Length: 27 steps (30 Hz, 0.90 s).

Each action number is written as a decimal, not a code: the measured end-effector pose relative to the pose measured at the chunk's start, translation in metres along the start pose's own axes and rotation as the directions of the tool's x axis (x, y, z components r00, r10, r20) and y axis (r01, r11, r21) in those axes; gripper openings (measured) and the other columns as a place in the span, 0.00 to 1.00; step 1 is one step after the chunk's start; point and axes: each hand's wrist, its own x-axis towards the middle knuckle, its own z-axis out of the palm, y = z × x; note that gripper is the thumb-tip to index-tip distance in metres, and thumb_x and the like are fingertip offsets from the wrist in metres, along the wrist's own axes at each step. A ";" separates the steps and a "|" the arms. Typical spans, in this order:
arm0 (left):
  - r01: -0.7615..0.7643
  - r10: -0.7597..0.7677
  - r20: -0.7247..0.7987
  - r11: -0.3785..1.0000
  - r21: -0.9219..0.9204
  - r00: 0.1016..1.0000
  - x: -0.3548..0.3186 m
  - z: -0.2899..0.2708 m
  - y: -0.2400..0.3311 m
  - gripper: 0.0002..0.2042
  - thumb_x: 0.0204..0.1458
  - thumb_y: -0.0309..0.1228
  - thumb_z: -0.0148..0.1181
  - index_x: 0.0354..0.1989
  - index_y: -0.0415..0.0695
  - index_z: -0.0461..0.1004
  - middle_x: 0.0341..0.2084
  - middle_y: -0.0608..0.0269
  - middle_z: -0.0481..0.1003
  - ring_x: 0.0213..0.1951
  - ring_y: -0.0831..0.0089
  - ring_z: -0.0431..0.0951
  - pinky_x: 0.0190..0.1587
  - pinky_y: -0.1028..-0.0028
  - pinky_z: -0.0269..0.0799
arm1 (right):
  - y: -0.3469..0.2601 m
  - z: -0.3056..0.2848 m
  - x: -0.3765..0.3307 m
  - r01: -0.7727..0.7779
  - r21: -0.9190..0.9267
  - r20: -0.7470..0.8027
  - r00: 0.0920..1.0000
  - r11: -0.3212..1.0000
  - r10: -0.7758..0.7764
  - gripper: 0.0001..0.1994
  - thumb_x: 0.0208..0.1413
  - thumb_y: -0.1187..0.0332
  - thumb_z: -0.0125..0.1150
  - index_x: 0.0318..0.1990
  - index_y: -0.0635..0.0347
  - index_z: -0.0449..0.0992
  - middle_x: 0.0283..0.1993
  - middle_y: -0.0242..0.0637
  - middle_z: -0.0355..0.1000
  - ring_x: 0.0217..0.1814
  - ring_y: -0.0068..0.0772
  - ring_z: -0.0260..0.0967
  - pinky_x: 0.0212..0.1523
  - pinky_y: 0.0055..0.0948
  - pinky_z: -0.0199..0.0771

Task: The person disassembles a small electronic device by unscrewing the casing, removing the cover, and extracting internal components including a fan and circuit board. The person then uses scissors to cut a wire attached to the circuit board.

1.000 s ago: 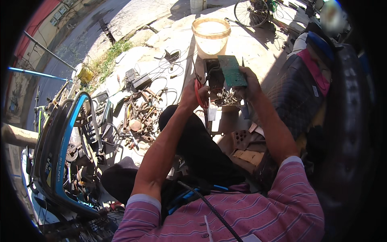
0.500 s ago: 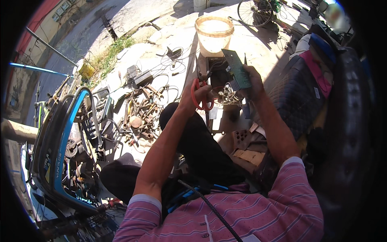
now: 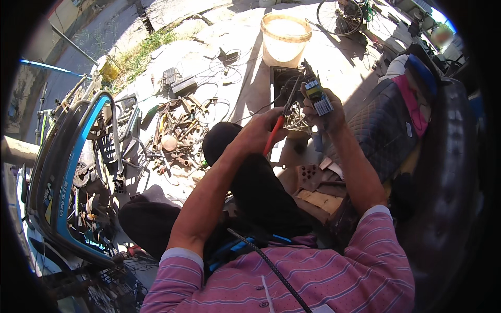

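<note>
My left hand is closed round the red handles of a pair of scissors. Their dark blades point up and away, with the tips close to the circuit board. My right hand grips that board, its component side now showing a yellow transformer and a silvery finned heat sink. Whether the blades touch anything on the board I cannot tell. Below both hands stands an open dark box, and a tangle of pale wires lies near it.
A whitish bucket stands just beyond the box. Scrap metal parts cover the ground to the left, near a blue-and-black frame. On the right lies a dark quilted cover. A bicycle wheel is at the back.
My right hand has turned the circuit board from its green back to its component side. My left hand has moved right and turned the scissors, bringing the blades to the board.
</note>
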 end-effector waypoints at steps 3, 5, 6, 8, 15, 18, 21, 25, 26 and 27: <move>0.044 -0.044 0.013 0.999 0.019 0.999 0.002 0.000 -0.001 0.25 0.53 0.34 0.66 0.59 0.41 0.72 0.33 0.60 0.77 0.36 0.73 0.77 0.44 0.69 0.74 | 0.004 0.010 -0.004 -0.004 0.069 0.039 0.999 0.998 0.001 0.23 0.70 0.60 0.42 0.57 0.72 0.72 0.51 0.46 0.77 0.24 0.26 0.59 0.27 0.27 0.64; 0.059 -0.060 0.017 0.997 0.050 0.998 0.005 0.002 -0.007 0.25 0.53 0.33 0.66 0.60 0.41 0.71 0.33 0.59 0.77 0.36 0.72 0.77 0.44 0.69 0.75 | 0.007 0.010 -0.005 -0.010 0.082 0.064 0.998 0.997 0.005 0.23 0.69 0.61 0.42 0.58 0.73 0.71 0.54 0.46 0.75 0.24 0.25 0.59 0.28 0.26 0.65; 0.053 -0.053 -0.010 0.998 0.046 0.999 0.005 0.004 -0.010 0.27 0.53 0.32 0.65 0.62 0.42 0.70 0.33 0.59 0.77 0.37 0.71 0.77 0.45 0.68 0.75 | 0.008 0.009 -0.004 -0.013 0.089 0.076 0.997 0.996 0.006 0.23 0.69 0.61 0.42 0.58 0.73 0.71 0.56 0.47 0.75 0.24 0.25 0.59 0.29 0.26 0.65; 0.061 -0.060 -0.016 0.998 0.014 0.998 0.003 0.001 -0.004 0.27 0.53 0.32 0.65 0.63 0.42 0.69 0.33 0.59 0.77 0.37 0.71 0.78 0.45 0.68 0.75 | 0.010 0.013 -0.003 0.008 0.036 0.008 1.000 0.999 -0.008 0.23 0.70 0.60 0.41 0.58 0.73 0.71 0.51 0.47 0.77 0.23 0.25 0.59 0.26 0.25 0.66; 0.030 -0.038 -0.075 0.994 -0.103 0.996 0.005 0.001 -0.015 0.28 0.53 0.33 0.65 0.63 0.42 0.69 0.32 0.63 0.76 0.36 0.76 0.77 0.43 0.72 0.75 | -0.006 -0.011 -0.001 0.057 -0.347 -0.114 0.988 0.936 -0.103 0.20 0.70 0.60 0.45 0.51 0.70 0.75 0.38 0.42 0.78 0.33 0.28 0.74 0.33 0.27 0.76; 0.034 -0.047 -0.077 0.987 -0.155 0.996 0.002 -0.002 -0.012 0.27 0.53 0.28 0.66 0.63 0.39 0.69 0.38 0.54 0.80 0.39 0.67 0.80 0.47 0.67 0.76 | -0.017 0.014 -0.003 0.026 -0.630 -0.267 0.931 0.777 -0.248 0.19 0.68 0.60 0.49 0.51 0.68 0.75 0.36 0.39 0.79 0.36 0.28 0.78 0.35 0.27 0.80; 0.076 -0.079 -0.016 0.985 -0.154 0.997 -0.002 -0.005 -0.008 0.27 0.54 0.32 0.65 0.64 0.42 0.69 0.31 0.68 0.75 0.35 0.78 0.76 0.41 0.74 0.75 | -0.023 0.032 -0.011 -0.007 -0.828 -0.277 0.875 0.561 -0.398 0.14 0.62 0.61 0.57 0.47 0.64 0.77 0.34 0.31 0.76 0.33 0.22 0.74 0.35 0.23 0.77; 0.095 -0.092 -0.062 0.994 0.053 0.994 0.000 0.002 -0.021 0.28 0.54 0.31 0.64 0.64 0.45 0.68 0.30 0.60 0.78 0.33 0.68 0.79 0.41 0.68 0.75 | -0.041 0.018 -0.019 -0.030 -0.972 -0.130 0.896 0.234 -0.424 0.13 0.62 0.62 0.56 0.43 0.64 0.78 0.32 0.26 0.72 0.31 0.16 0.67 0.33 0.21 0.68; 0.107 -0.093 -0.088 0.981 0.159 0.992 0.000 0.003 -0.020 0.28 0.53 0.31 0.64 0.64 0.46 0.68 0.30 0.57 0.79 0.33 0.64 0.80 0.41 0.66 0.75 | -0.045 0.015 -0.021 -0.031 -0.980 -0.114 0.896 0.195 -0.430 0.13 0.62 0.62 0.56 0.43 0.64 0.78 0.32 0.26 0.72 0.31 0.16 0.66 0.33 0.21 0.68; 0.118 -0.091 -0.114 0.957 0.264 0.989 0.001 0.005 -0.017 0.28 0.53 0.31 0.64 0.64 0.48 0.68 0.30 0.54 0.79 0.34 0.60 0.81 0.41 0.63 0.75 | -0.049 0.013 -0.023 -0.032 -0.987 -0.097 0.895 0.156 -0.435 0.13 0.62 0.62 0.56 0.43 0.64 0.78 0.32 0.26 0.72 0.31 0.16 0.66 0.33 0.21 0.68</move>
